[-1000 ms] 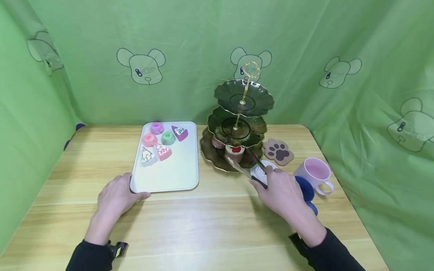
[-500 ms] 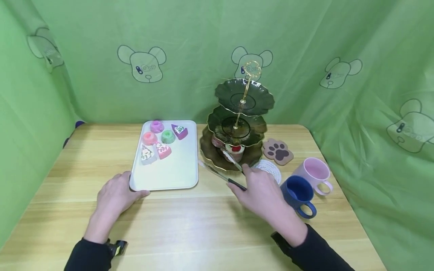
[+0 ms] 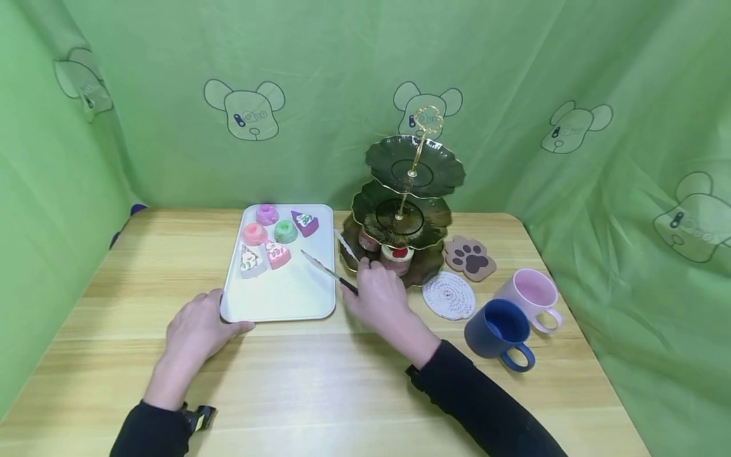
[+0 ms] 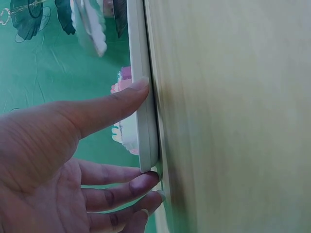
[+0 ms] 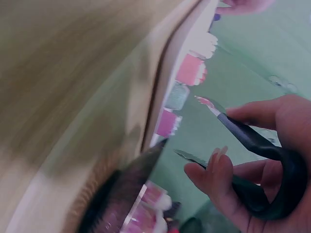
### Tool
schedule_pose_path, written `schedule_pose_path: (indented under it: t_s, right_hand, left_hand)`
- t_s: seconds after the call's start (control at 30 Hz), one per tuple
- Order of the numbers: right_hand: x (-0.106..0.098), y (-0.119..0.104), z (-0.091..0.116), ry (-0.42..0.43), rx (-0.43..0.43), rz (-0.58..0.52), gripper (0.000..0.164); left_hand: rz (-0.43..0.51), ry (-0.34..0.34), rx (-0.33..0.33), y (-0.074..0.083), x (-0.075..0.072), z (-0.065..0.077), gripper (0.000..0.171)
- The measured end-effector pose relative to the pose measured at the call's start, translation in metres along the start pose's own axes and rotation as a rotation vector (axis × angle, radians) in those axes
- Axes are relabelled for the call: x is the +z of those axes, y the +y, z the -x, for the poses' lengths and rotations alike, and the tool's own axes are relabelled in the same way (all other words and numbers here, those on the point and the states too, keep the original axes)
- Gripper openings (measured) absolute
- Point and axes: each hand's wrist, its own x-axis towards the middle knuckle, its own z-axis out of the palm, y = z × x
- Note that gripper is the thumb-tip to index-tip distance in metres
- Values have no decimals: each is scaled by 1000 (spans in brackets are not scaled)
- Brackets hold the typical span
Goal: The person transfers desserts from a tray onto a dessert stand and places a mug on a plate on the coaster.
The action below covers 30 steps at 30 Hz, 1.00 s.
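Observation:
My left hand (image 3: 197,327) grips the near-left corner of a white tray (image 3: 285,301), its thumb along the front edge. On the tray sit several toy cakes: ring-shaped ones, such as the green one (image 3: 285,231), and wedge slices, such as the pink slice (image 3: 278,255). My right hand (image 3: 381,298) holds black-handled tongs (image 5: 248,138), whose arms stand spread with nothing between them. In the head view one tong arm lies over the tray's right side, the other over the bottom plate of a three-tier dessert stand (image 3: 434,216). That plate holds a cake with a red top (image 3: 398,259) and a pink cake (image 3: 368,241).
Right of the stand lie a paw-shaped coaster (image 3: 470,258) and a round white woven coaster (image 3: 448,296). A pink mug (image 3: 528,292) and a blue mug (image 3: 495,330) stand at the table's right side. A green curtain (image 3: 320,127) hangs behind.
My right hand has moved left with the tongs, from the stand's bottom plate toward the tray, and the tong arms have spread wider. My left hand stays at the tray corner.

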Motion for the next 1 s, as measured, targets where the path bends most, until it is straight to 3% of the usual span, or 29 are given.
schedule_pose_path:
  t_s: [0.37,1.0]
  right_hand:
    - [30,-20,-53,-63,86,114,55]
    - [36,-31,-97,-201,91,176,35]
  left_hand:
    - [-9,14,8,1,-1,-1,87]
    - [-1,16,0,0,0,0,84]
